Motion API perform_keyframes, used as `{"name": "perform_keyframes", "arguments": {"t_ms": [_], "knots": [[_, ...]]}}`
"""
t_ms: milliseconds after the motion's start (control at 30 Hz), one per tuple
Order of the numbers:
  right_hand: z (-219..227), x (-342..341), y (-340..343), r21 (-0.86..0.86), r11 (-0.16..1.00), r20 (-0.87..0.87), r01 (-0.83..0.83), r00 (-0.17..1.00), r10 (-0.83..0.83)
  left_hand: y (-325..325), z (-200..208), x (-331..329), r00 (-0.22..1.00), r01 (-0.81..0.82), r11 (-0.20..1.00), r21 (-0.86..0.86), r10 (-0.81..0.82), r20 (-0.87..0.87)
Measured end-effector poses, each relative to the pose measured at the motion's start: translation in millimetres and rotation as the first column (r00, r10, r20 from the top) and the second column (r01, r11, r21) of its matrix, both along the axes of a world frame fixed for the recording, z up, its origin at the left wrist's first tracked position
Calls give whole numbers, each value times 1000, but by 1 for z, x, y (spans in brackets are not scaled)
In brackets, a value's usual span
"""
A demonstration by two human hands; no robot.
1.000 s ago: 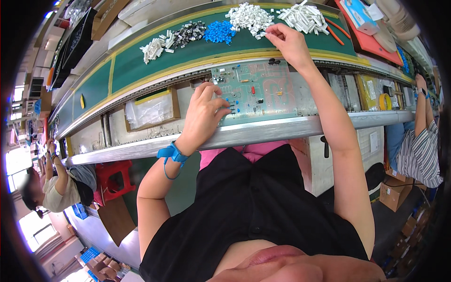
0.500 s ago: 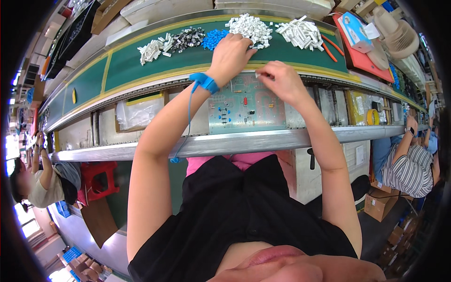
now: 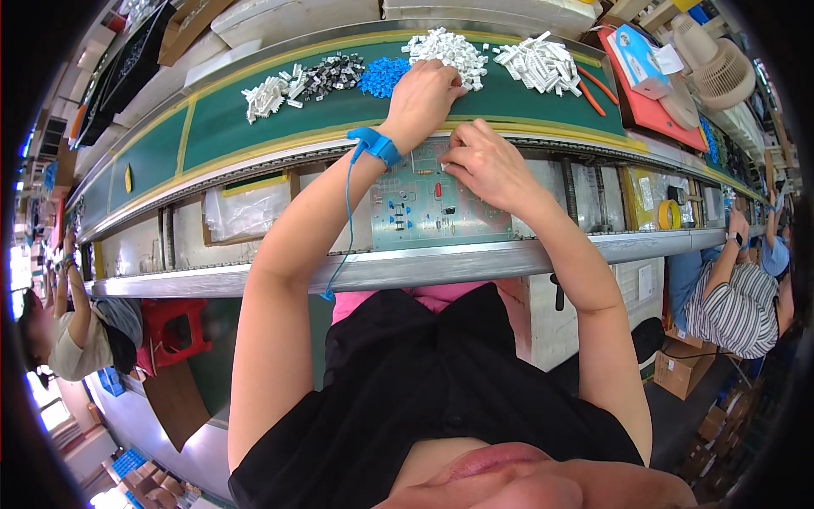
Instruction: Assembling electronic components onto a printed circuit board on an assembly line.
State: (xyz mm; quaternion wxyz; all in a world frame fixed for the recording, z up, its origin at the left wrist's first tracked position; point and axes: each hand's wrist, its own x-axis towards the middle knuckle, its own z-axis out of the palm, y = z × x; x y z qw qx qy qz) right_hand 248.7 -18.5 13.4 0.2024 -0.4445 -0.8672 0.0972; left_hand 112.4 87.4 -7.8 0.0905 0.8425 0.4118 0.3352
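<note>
Fingers [image 3: 459, 158] of the right hand [image 3: 492, 170] bend together over the far part of a green circuit board [image 3: 479, 225], thumb and forefinger pinching a small white part [image 3: 444, 167] that is mostly hidden. Past the board, the left hand [image 3: 421, 95], a blue strap [image 3: 377, 146] round its wrist, is at the near edge of a pile of white connectors [image 3: 449, 53]; its fingers curl downward, and I cannot tell whether they grip anything. The board lies between metal rails [image 3: 593, 248] on the near side of the green surface [image 3: 220, 136], its pale markings too small to read. Left of the white pile lie blue parts [image 3: 384, 77]; right, longer white pieces [image 3: 538, 65] and orange handles [image 3: 592, 97]. Farther right, a blue tissue box [image 3: 640, 64] carries illegible print. At near right, a paper sheet [image 3: 646, 283] and a cardboard box [image 3: 682, 371] bear small, blurred writing.
</note>
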Motion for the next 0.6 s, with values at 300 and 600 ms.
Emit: {"name": "perform_keyframes", "arguments": {"t_ms": [300,600], "knots": [[-4,-3,-1,31,999,15,-39,999,39,-21,32,-22,957,148,830,-538,16,289],[-13,30,50,130,942,-139,311,946,-293,-57,30,-58,930,233,672,-703,58,363]]}}
